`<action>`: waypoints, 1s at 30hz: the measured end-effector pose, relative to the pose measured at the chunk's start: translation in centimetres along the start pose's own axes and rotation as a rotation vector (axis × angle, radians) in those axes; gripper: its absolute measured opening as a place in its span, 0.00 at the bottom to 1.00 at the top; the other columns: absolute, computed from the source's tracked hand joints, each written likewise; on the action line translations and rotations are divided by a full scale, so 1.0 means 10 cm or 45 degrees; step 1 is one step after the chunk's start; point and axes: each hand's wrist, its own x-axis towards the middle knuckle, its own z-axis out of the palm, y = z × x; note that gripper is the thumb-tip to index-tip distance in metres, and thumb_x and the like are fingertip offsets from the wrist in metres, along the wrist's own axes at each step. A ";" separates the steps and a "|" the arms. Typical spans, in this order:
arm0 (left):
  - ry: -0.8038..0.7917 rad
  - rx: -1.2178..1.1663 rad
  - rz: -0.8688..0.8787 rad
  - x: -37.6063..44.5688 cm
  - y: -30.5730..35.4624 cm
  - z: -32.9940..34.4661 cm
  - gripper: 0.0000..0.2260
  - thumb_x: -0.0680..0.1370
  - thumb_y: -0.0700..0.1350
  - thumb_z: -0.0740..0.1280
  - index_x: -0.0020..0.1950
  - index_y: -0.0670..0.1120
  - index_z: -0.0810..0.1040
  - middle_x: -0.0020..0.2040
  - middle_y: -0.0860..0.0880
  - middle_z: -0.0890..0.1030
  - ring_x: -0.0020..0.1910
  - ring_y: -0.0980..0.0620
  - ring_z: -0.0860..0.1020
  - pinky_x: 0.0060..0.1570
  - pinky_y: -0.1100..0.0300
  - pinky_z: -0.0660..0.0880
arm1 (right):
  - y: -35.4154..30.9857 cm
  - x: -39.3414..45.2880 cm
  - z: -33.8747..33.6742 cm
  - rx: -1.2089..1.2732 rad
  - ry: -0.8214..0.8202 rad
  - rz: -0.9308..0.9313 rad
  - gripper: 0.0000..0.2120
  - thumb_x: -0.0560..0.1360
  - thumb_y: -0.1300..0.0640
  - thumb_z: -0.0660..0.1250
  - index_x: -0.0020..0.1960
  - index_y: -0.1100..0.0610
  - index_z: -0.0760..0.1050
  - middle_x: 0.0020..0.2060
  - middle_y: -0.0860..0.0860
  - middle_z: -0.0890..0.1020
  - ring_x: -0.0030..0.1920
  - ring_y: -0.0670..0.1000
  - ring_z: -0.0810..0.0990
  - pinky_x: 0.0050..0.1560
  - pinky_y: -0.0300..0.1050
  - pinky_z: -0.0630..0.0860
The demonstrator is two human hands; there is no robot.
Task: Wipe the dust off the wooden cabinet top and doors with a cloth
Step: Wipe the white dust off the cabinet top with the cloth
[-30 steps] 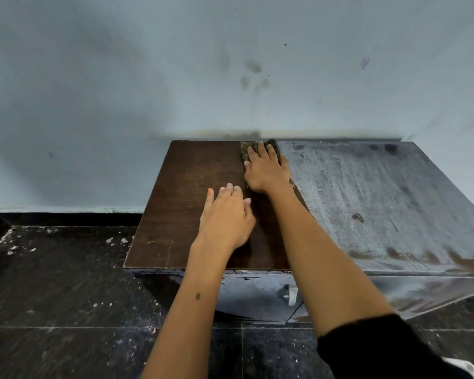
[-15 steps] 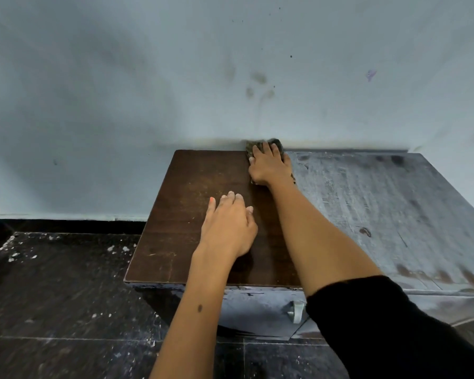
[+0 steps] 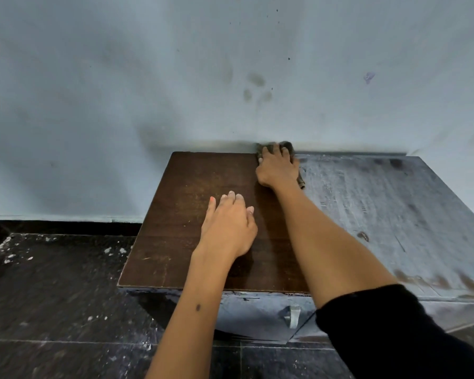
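Observation:
The wooden cabinet top (image 3: 192,203) is dark brown on its left part and grey with dust on its right part (image 3: 381,209). My right hand (image 3: 278,168) presses a dark cloth (image 3: 288,146) flat against the top at its back edge, right by the wall, on the line between brown and dusty wood. Most of the cloth is hidden under the hand. My left hand (image 3: 227,225) rests flat on the brown part, nearer me, fingers straight. Below the front edge a dusty door with a metal handle (image 3: 292,315) shows.
A pale, stained wall (image 3: 230,77) rises directly behind the cabinet. Dark floor tiles (image 3: 52,296) speckled with white flecks lie to the left and in front. My black sleeve (image 3: 389,332) covers the lower right.
My right hand has pushed the cloth away from me, from mid-depth to the back edge at the wall. The left hand has stayed in place.

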 end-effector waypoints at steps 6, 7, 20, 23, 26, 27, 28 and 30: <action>0.002 0.036 -0.006 0.03 0.06 0.03 0.21 0.82 0.48 0.50 0.73 0.41 0.60 0.75 0.42 0.61 0.75 0.47 0.56 0.73 0.50 0.45 | -0.45 -0.12 0.17 -0.015 0.023 -0.370 0.22 0.82 0.51 0.49 0.76 0.50 0.56 0.77 0.51 0.53 0.76 0.54 0.50 0.72 0.57 0.50; 0.003 0.041 -0.010 0.03 0.06 0.03 0.22 0.82 0.48 0.49 0.74 0.40 0.59 0.75 0.42 0.60 0.75 0.47 0.55 0.73 0.50 0.45 | -0.42 -0.11 0.16 -0.028 0.023 -0.397 0.22 0.82 0.50 0.49 0.75 0.49 0.57 0.77 0.50 0.53 0.76 0.53 0.51 0.72 0.57 0.51; -0.014 0.074 0.036 0.06 0.16 0.09 0.22 0.82 0.47 0.49 0.75 0.40 0.57 0.76 0.42 0.58 0.75 0.47 0.54 0.73 0.50 0.44 | -0.28 -0.08 0.17 -0.111 0.184 -0.199 0.22 0.81 0.51 0.51 0.74 0.51 0.60 0.75 0.54 0.59 0.73 0.58 0.56 0.69 0.57 0.55; -0.015 0.074 0.026 0.08 0.18 0.11 0.23 0.82 0.48 0.49 0.75 0.40 0.56 0.76 0.42 0.57 0.76 0.47 0.53 0.73 0.50 0.44 | -0.16 -0.03 0.13 -0.106 0.148 -0.319 0.21 0.81 0.50 0.51 0.73 0.49 0.61 0.75 0.51 0.60 0.73 0.56 0.55 0.69 0.57 0.56; -0.021 0.077 0.021 0.08 0.18 0.12 0.23 0.82 0.48 0.49 0.75 0.40 0.56 0.76 0.43 0.57 0.76 0.47 0.53 0.73 0.51 0.43 | 0.10 0.06 0.04 -0.089 0.158 -0.140 0.21 0.81 0.51 0.51 0.73 0.51 0.62 0.73 0.52 0.62 0.73 0.57 0.56 0.69 0.57 0.55; -0.022 0.078 0.022 0.08 0.18 0.11 0.23 0.82 0.48 0.49 0.75 0.40 0.56 0.76 0.43 0.57 0.76 0.47 0.53 0.73 0.51 0.43 | 0.15 0.07 0.03 -0.094 0.172 -0.051 0.21 0.80 0.51 0.52 0.73 0.52 0.62 0.73 0.53 0.62 0.73 0.57 0.56 0.69 0.58 0.55; -0.017 0.078 0.023 0.08 0.18 0.11 0.23 0.82 0.48 0.49 0.75 0.40 0.56 0.76 0.43 0.57 0.76 0.47 0.53 0.73 0.51 0.43 | 0.15 0.07 0.03 -0.107 0.177 0.027 0.21 0.80 0.51 0.53 0.73 0.53 0.61 0.73 0.54 0.62 0.73 0.58 0.55 0.70 0.58 0.54; 0.003 0.086 0.022 0.08 0.18 0.11 0.22 0.82 0.48 0.49 0.75 0.40 0.57 0.76 0.43 0.57 0.76 0.47 0.53 0.73 0.51 0.44 | 0.03 0.04 0.06 -0.139 0.185 0.131 0.24 0.79 0.52 0.55 0.74 0.54 0.59 0.74 0.56 0.60 0.73 0.58 0.54 0.70 0.58 0.52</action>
